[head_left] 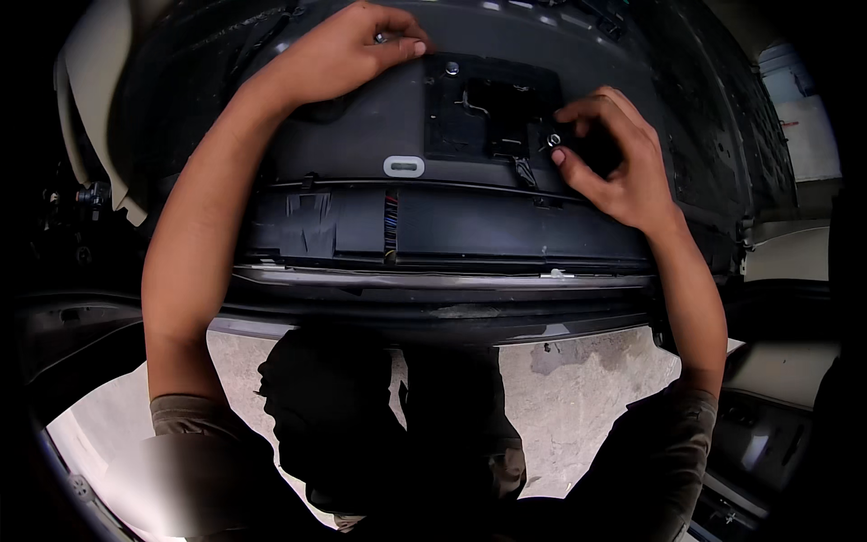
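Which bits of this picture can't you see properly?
All in the head view:
- Most of the shiny bit under the left hand: the hand's fingers cover it.
- Whether the right hand's thumb touches the bolt: too small and dark.
- Where the wires lead: the black cover hides the rest.
- The black part's details: lost in darkness.

Both arms extend forward. The left forearm (209, 203) slants inward to the left hand (352, 54), back uppermost, its thumb and forefinger directed rightward, tips close together. The right forearm (694, 298) rises more steeply; the right hand (623, 154) turns inward, fingers curled, thumb and forefinger parted.
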A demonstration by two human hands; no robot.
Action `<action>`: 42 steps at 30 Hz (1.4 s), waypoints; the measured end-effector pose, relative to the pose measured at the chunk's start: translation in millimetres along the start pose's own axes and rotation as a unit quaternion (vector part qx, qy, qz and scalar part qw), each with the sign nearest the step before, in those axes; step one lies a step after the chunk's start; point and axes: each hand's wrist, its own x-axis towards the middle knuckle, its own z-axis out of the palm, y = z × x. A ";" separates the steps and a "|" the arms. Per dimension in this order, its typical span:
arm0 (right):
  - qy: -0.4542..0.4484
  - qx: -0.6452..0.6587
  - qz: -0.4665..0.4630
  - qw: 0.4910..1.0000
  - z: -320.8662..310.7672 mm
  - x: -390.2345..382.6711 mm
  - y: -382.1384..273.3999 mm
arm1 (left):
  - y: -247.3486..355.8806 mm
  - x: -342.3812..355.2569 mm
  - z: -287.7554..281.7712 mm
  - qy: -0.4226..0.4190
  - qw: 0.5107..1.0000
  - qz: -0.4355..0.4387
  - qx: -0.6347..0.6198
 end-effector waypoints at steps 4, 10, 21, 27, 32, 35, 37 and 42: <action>-0.034 0.046 0.032 0.998 1.3 -7.3 8.8 | 13.4 0.5 0.4 -0.013 0.998 -0.050 -0.018; -0.054 0.032 0.032 0.998 5.8 -1.7 5.7 | 10.0 -8.2 -6.1 -0.019 1.000 -0.022 -0.001; -0.061 0.043 0.072 0.995 0.7 -4.1 10.9 | 12.9 -6.7 -5.4 -0.014 0.999 -0.045 -0.002; 0.005 0.088 0.011 0.996 12.0 -3.2 9.6 | 10.9 -6.1 -4.4 -0.019 0.999 -0.038 -0.003; -0.050 -0.115 -0.035 0.991 4.7 0.9 0.7 | 9.0 -8.3 -1.5 -0.006 0.999 -0.042 -0.010; -0.042 -0.154 -0.059 0.985 4.6 2.3 -2.4 | 21.9 -5.9 -3.8 -0.009 0.991 -0.117 -0.071; -0.042 -0.160 -0.082 0.983 4.2 3.2 -1.9 | 26.7 -4.2 -4.0 -0.022 0.990 -0.125 -0.058; -0.076 -0.170 -0.166 0.968 6.3 12.3 8.4 | 28.2 -6.4 -2.3 -0.008 0.993 -0.108 -0.046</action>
